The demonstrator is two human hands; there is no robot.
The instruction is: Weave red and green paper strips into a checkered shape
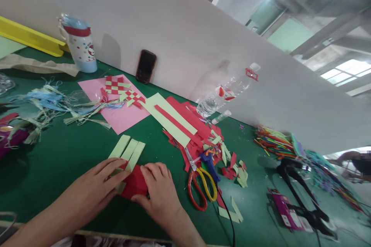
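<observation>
Low in the head view, a red paper piece [134, 186] lies on the green table, with light green paper strips [133, 153] sticking out from its far side. My left hand [97, 179] lies over the left part, its fingers pressed together on the strips and the red paper and hiding where they cross. On the right edge, my right hand [162, 189] grips the red paper, thumb at the near side and bent fingers at the far side. Red-and-green woven paper pieces [116, 85] rest on a pink sheet [121, 119] further back.
Scissors [201, 187] and a blue glue gun [211, 166] lie right of my hands among paper scraps [232, 168]. Behind are a light green sheet [171, 117], a plastic bottle [226, 94], a phone [146, 66] and a cup [82, 48]. Tassels [49, 100] lie left.
</observation>
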